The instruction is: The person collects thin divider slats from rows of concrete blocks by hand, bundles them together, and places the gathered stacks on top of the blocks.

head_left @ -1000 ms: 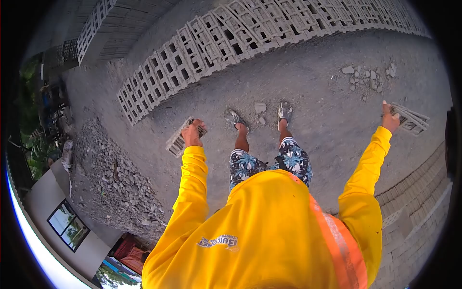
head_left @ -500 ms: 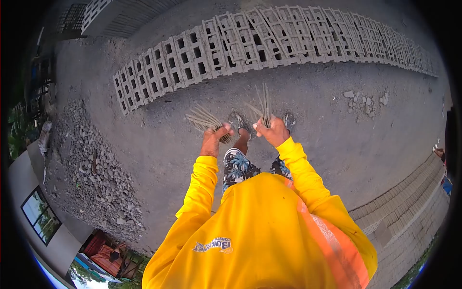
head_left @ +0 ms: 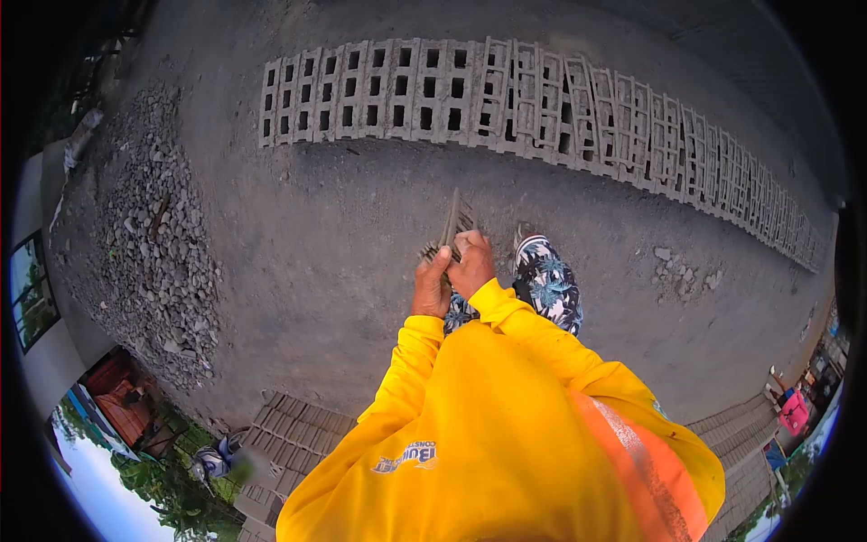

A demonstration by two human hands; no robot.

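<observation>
My left hand [head_left: 432, 285] and my right hand [head_left: 474, 264] are close together in front of my body, apparently touching. Both are closed on thin grey-brown sticks [head_left: 454, 217], some of which poke up above the fingers. More stick ends show by the left thumb. Whether they now form one bundle or two cannot be made out, and their lower parts are hidden by my hands. Beyond them stands a long row of hollow concrete blocks [head_left: 400, 86], out of reach of both hands.
A gravel heap [head_left: 167, 244] spreads on the left. Broken rubble [head_left: 685, 274] lies on the ground at right. Stacked blocks [head_left: 293, 429] stand at lower left, with more stacked blocks [head_left: 736, 434] at lower right. An orange object [head_left: 122, 397] is near the building.
My hands, apart with a bunch of sticks in each, have come together. My view has turned, so the block row sits further right. Stacked blocks have appeared at lower left.
</observation>
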